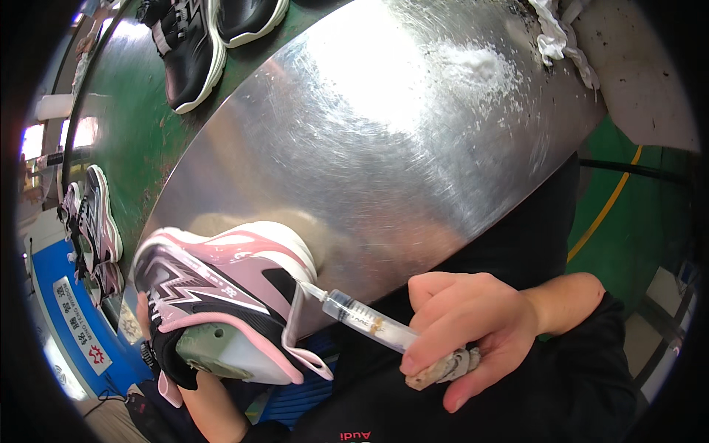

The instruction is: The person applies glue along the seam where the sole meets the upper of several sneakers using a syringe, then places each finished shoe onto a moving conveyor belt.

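Our right hand [461, 332] grips a syringe [365, 319], needle at the heel of the pink sneaker [221, 295]; our left hand [159, 347], mostly hidden beneath, steadies it at the steel desk [384, 148] edge.

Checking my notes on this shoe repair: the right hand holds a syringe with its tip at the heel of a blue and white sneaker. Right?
Not quite. In the head view the sneaker is pink, black and white, not blue. The right hand does hold the syringe at its heel.
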